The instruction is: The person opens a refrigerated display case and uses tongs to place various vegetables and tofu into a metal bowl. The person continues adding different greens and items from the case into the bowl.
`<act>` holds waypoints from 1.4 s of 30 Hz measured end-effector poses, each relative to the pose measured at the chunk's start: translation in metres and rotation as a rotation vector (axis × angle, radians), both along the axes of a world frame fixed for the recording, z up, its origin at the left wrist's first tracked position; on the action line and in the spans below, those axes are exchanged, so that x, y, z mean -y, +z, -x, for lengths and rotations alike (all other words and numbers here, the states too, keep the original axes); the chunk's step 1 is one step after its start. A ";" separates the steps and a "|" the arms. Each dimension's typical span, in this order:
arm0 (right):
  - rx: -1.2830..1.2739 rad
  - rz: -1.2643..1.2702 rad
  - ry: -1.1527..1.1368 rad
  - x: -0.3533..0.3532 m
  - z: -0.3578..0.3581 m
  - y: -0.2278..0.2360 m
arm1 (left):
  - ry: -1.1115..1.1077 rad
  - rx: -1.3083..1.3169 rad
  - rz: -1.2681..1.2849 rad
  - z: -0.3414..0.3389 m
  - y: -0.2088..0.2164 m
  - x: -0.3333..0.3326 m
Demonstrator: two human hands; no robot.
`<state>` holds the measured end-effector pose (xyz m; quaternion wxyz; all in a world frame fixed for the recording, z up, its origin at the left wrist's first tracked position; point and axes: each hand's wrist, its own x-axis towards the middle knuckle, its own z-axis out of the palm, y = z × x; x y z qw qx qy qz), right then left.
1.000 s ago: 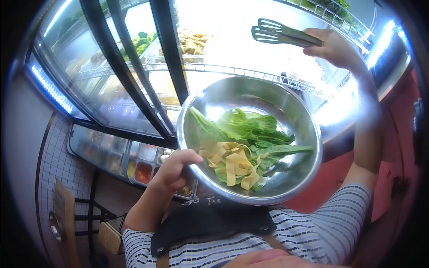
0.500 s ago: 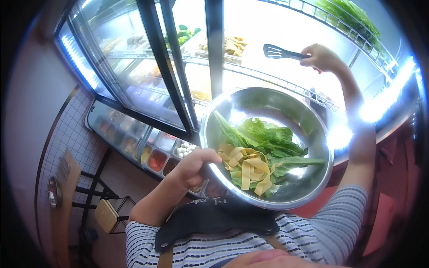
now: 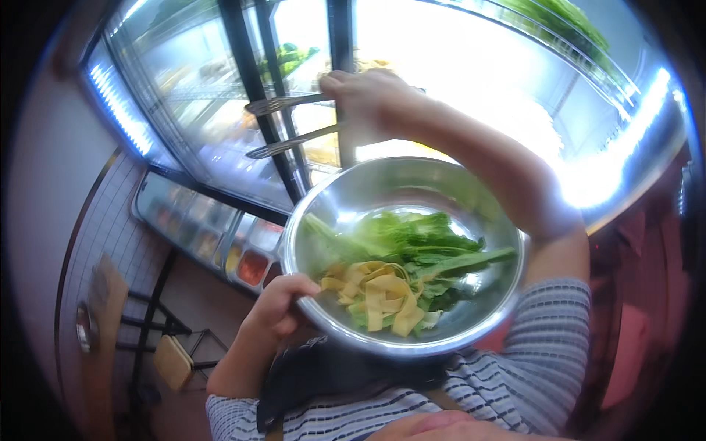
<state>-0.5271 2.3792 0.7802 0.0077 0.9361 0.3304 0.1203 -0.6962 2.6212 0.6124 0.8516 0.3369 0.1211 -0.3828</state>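
Observation:
My left hand [image 3: 275, 312] grips the near-left rim of a large steel mixing bowl [image 3: 401, 182], thumb over the edge, in front of my dark apron. Green lettuce leaves [image 3: 419, 246] lie in the bowl, with a clump of wide, flat yellow strips [image 3: 379, 298], like noodles or tofu skin, at the near left. Beyond the far rim, my right hand [image 3: 375, 103] is closed around a pair of tongs [image 3: 300, 140]. Their two arms point left and stand apart, with nothing between the tips. That hand is slightly blurred.
A lit glass-door display cooler [image 3: 198, 110] stands ahead, with broccoli [image 3: 290, 59] and leafy greens [image 3: 559, 26] on its racks. Its dark door frames [image 3: 342, 88] are close to the tongs. Lidless food trays [image 3: 252, 266] line the left; a stool [image 3: 173, 361] stands at lower left.
My right hand has swung left across the cooler front, and the tongs now show both arms spread. The bowl has shifted slightly left and nearer with my left hand.

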 end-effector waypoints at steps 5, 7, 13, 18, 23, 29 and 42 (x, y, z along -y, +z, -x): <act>0.198 0.027 0.110 0.023 -0.043 0.000 | 0.085 -0.019 0.009 0.005 0.014 -0.011; 0.218 0.060 0.097 0.037 -0.057 -0.001 | 0.113 0.009 0.105 0.007 0.016 -0.021; 0.249 0.106 -0.013 0.074 -0.047 -0.012 | 0.411 0.186 -0.218 0.056 -0.018 -0.059; 0.379 -0.035 -0.065 0.172 0.011 -0.041 | 0.656 0.215 -0.271 0.077 -0.051 -0.097; 0.324 0.152 -0.378 0.314 0.045 -0.081 | 0.754 0.098 -0.417 0.046 -0.082 -0.091; 0.210 0.234 -0.667 0.410 0.103 -0.075 | 0.855 0.097 -0.398 0.000 -0.117 -0.094; -0.051 -0.177 -0.503 0.399 -0.014 -0.188 | 1.146 -0.043 -0.391 -0.058 -0.153 -0.111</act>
